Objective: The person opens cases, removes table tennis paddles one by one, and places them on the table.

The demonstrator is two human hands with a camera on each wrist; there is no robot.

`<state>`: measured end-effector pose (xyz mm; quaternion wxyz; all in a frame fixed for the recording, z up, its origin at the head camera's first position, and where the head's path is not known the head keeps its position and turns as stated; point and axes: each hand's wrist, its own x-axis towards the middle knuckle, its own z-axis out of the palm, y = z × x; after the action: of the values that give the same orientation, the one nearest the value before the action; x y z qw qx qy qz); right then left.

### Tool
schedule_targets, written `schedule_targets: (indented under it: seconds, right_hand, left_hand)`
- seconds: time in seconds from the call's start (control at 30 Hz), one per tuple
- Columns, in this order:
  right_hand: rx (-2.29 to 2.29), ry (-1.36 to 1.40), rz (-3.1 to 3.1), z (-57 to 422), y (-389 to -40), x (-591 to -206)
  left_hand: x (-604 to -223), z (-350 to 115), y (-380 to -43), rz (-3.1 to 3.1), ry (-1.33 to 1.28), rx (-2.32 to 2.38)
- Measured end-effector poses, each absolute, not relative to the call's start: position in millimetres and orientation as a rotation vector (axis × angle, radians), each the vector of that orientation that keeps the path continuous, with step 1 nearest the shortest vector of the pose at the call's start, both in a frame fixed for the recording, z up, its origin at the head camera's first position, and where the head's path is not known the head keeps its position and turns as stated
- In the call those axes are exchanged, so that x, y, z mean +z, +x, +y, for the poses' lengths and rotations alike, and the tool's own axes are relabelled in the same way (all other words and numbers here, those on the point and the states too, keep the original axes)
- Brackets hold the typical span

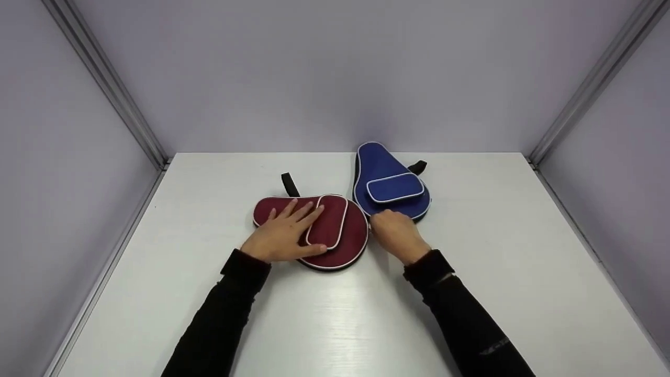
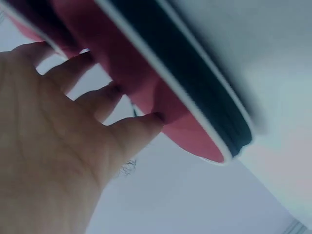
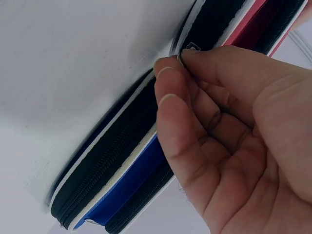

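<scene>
A dark red table tennis bat case (image 1: 356, 225) with white piping lies on the white table, its narrow end to the left. My left hand (image 1: 282, 235) rests on it with spread, straight fingers, partly over its front pocket (image 1: 328, 225). At the round end's right edge, my right hand (image 1: 398, 236) has curled fingers. The right wrist view shows thumb and index finger pinching the small metal zipper pull (image 3: 193, 47) on the red case's black zipped side. Just behind that hand lies a blue bat case (image 1: 378, 165), close against the red one.
Black strap loops stick out from the red case (image 1: 289, 184) and the blue case (image 1: 417, 167). The white table (image 1: 209, 209) meets a pale back wall (image 1: 272, 78), with side walls in metal frames left and right.
</scene>
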<state>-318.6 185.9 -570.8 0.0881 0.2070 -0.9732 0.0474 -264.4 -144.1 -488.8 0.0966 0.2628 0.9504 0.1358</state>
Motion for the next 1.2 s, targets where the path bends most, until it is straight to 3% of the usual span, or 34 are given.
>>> schedule_targets:
  seconds: [0.3,1.2]
  right_hand:
    - [0.148,0.641,-2.866,190.5,-329.8,-589.3]
    - [0.231,0.879,-2.780,173.4,-308.4,-576.5]
  left_hand:
    - [-496.6,-147.5,-269.9,2.844,0.787,0.320]
    - [-498.8,-137.0,-286.1,2.919,0.577,0.311]
